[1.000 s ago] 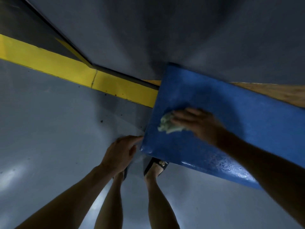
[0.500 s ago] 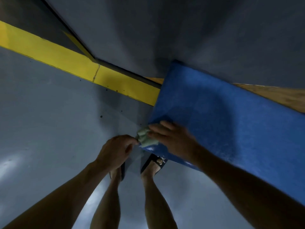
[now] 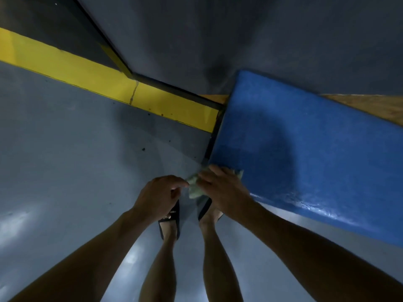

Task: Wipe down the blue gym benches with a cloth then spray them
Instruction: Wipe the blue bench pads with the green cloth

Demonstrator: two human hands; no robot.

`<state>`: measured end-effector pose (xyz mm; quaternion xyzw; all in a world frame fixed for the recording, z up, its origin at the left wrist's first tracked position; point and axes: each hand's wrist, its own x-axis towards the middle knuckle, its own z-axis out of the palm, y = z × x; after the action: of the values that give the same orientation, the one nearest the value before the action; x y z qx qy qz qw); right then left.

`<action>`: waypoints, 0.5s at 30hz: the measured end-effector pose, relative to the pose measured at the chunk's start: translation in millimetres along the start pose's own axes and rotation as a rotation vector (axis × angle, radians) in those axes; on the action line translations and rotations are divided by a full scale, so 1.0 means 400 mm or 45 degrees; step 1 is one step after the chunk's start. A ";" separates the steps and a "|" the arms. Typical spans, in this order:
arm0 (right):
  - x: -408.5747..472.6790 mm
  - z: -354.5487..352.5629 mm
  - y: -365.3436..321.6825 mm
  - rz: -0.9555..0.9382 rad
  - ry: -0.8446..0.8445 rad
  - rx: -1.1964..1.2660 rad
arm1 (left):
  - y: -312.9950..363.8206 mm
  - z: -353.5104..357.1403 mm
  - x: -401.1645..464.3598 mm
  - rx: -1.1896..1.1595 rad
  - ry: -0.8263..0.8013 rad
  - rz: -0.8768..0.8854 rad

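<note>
The blue gym bench (image 3: 305,149) runs from the middle of the view off to the right, and its near edge shines wet. A crumpled pale green cloth (image 3: 194,189) sits at the bench's near-left corner and hangs partly off it. My right hand (image 3: 222,188) lies over the cloth and holds it against that corner. Just to the left and off the bench is my left hand (image 3: 160,192), fingers curled. Its fingertips meet the cloth's left end; whether they pinch it is unclear. No spray bottle is in view.
My two legs and dark sandals (image 3: 170,216) stand on the grey floor (image 3: 76,171) right below the hands. A yellow floor stripe (image 3: 87,80) runs diagonally behind, up to the bench's left end. A wooden strip (image 3: 370,105) shows behind the bench against the grey wall.
My right hand has dragged the cloth from the bench top down-left to the near-left corner. My left hand left the bench corner and now meets the cloth.
</note>
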<state>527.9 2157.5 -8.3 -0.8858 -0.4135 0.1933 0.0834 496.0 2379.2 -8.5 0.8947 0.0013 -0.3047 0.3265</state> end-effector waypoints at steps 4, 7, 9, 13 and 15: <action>0.012 -0.032 0.117 -0.298 0.048 -0.152 | -0.018 -0.021 -0.021 0.034 -0.061 0.031; 0.064 -0.074 0.207 0.123 0.183 -0.095 | -0.018 -0.024 -0.012 0.012 -0.073 0.069; 0.078 -0.078 0.186 0.462 0.339 -0.005 | -0.013 -0.020 -0.002 0.006 -0.087 0.102; 0.004 0.001 0.016 0.511 0.379 0.138 | -0.004 -0.019 0.017 0.120 -0.141 0.177; -0.073 0.031 -0.039 0.381 0.324 0.164 | 0.001 -0.022 0.018 0.152 -0.167 0.216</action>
<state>494.7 2145.0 -6.6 -0.9475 -0.2501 0.1161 0.1617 506.7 2382.7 -7.1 0.8876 -0.1141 -0.3334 0.2965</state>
